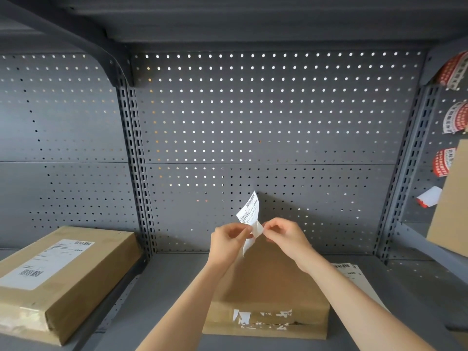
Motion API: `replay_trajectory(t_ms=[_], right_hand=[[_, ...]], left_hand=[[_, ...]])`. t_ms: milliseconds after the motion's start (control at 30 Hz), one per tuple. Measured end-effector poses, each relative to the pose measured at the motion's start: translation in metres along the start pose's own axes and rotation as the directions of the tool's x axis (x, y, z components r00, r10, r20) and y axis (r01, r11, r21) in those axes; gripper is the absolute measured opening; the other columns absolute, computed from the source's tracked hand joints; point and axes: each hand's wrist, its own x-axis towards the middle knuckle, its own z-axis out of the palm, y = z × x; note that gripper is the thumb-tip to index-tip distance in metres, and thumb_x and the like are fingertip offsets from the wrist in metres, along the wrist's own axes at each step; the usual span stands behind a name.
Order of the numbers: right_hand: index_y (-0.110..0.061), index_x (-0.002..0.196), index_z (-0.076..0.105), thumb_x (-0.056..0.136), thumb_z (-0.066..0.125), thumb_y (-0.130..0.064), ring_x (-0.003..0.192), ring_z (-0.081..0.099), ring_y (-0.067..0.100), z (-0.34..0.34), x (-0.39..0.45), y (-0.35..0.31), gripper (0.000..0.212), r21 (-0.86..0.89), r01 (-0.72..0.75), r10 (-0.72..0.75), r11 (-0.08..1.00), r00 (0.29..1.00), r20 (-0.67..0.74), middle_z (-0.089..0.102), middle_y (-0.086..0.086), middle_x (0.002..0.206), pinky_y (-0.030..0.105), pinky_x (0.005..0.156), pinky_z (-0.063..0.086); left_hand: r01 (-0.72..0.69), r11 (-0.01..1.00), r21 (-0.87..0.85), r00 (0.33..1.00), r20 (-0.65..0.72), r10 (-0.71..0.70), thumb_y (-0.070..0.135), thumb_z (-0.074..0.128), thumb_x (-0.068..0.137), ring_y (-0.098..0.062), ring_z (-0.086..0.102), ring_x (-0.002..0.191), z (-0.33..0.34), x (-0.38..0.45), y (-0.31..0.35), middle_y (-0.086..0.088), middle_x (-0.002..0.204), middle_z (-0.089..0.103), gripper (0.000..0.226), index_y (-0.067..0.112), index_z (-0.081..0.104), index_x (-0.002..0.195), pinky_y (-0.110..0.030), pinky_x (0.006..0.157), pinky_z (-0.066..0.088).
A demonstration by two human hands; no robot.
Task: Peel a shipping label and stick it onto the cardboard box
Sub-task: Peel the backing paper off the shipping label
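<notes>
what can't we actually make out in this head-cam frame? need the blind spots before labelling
All head view:
- Shipping label: print too small to read.
- How far the backing is peeled: left hand and right hand pinch over the split.
- Cardboard box: top partly hidden by both forearms.
- Label sheets: mostly hidden by the right forearm.
- Sticker rolls: cut off by the right edge.
- Labelled box: text blurred.
</notes>
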Motion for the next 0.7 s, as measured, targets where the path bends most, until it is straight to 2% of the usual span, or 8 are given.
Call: replay_trajectory(t_ms=[100, 233, 267, 333, 400, 600, 700], right_hand=[[-0.026, 0.079, 0.071, 0.083, 0.065, -0.030, 0.091, 0.071, 0.017, 0.001, -0.001, -0.003, 0.008, 0.058, -0.020, 0.018, 0.998, 0.999, 0.028, 0.073, -0.003, 0.091, 0.040, 0.093, 0.054], [-0.031, 0.079, 0.070, 0.064, 0.069, -0.059, 0.091, 0.070, 0.012, 0.002, -0.001, -0.004, 0.031, 0.017, 0.020, -0.020, 1.000, 1.000, 0.013, 0.075, -0.008, 0.086, 0.039, 0.089, 0.056], [-0.031, 0.078, 0.070, 0.063, 0.069, -0.058, 0.090, 0.070, 0.012, 0.002, -0.001, -0.004, 0.030, -0.004, 0.030, -0.030, 1.000, 1.000, 0.002, 0.075, -0.008, 0.085, 0.040, 0.089, 0.055], [-0.028, 0.077, 0.070, 0.074, 0.070, -0.043, 0.090, 0.069, 0.014, 0.001, -0.001, -0.003, 0.016, -0.042, 0.034, -0.034, 0.999, 0.999, -0.010, 0.074, -0.007, 0.084, 0.039, 0.088, 0.055], [-0.023, 0.077, 0.070, 0.082, 0.068, -0.030, 0.090, 0.067, 0.016, -0.002, -0.002, -0.004, 0.008, -0.085, 0.041, -0.043, 0.996, 0.999, -0.024, 0.073, -0.006, 0.085, 0.031, 0.083, 0.054], [-0.017, 0.080, 0.070, 0.085, 0.067, -0.023, 0.085, 0.065, 0.007, -0.010, -0.009, -0.005, 0.008, -0.129, 0.041, -0.053, 0.991, 0.994, -0.096, 0.071, -0.006, 0.085, 0.016, 0.069, 0.044], [-0.016, 0.084, 0.070, 0.086, 0.066, -0.023, 0.079, 0.063, 0.000, -0.015, -0.012, -0.004, 0.008, -0.149, 0.033, -0.052, 0.988, 0.991, -0.124, 0.073, -0.006, 0.081, 0.014, 0.065, 0.040]], left_hand=[[-0.034, 0.998, 0.054, 0.999, 0.022, 0.033, 0.026, 0.066, 0.085, -0.006, 0.072, 0.079, 0.001, -0.001, 0.003, 0.007, 0.075, 0.076, 0.017, 0.028, 0.074, 0.070, -0.026, 0.082, 0.053], [-0.076, 0.992, 0.100, 0.996, 0.045, 0.072, 0.032, 0.066, 0.084, -0.004, 0.072, 0.079, 0.004, -0.002, 0.005, 0.010, 0.076, 0.076, 0.015, 0.032, 0.075, 0.072, -0.023, 0.080, 0.053], [-0.080, 0.992, 0.099, 0.996, 0.048, 0.076, 0.032, 0.066, 0.084, -0.003, 0.072, 0.079, 0.005, -0.002, 0.006, 0.010, 0.076, 0.076, 0.015, 0.033, 0.075, 0.071, -0.022, 0.080, 0.053], [-0.082, 0.990, 0.115, 0.996, 0.049, 0.077, 0.031, 0.066, 0.084, -0.004, 0.072, 0.079, 0.005, -0.002, 0.006, 0.011, 0.076, 0.076, 0.018, 0.036, 0.074, 0.068, -0.023, 0.080, 0.053], [-0.071, 0.989, 0.130, 0.997, 0.031, 0.067, 0.029, 0.065, 0.084, -0.004, 0.071, 0.077, 0.005, -0.001, 0.004, 0.011, 0.075, 0.076, 0.020, 0.036, 0.073, 0.067, -0.023, 0.079, 0.053], [-0.021, 0.991, 0.130, 0.999, -0.042, 0.026, 0.023, 0.064, 0.087, -0.001, 0.070, 0.071, 0.005, -0.003, 0.002, 0.008, 0.071, 0.074, 0.018, 0.029, 0.070, 0.070, -0.015, 0.069, 0.048], [0.003, 0.992, 0.130, 0.996, -0.087, 0.009, 0.023, 0.064, 0.087, -0.005, 0.070, 0.070, 0.006, -0.003, -0.001, 0.005, 0.070, 0.074, 0.015, 0.025, 0.069, 0.073, -0.019, 0.071, 0.050]])
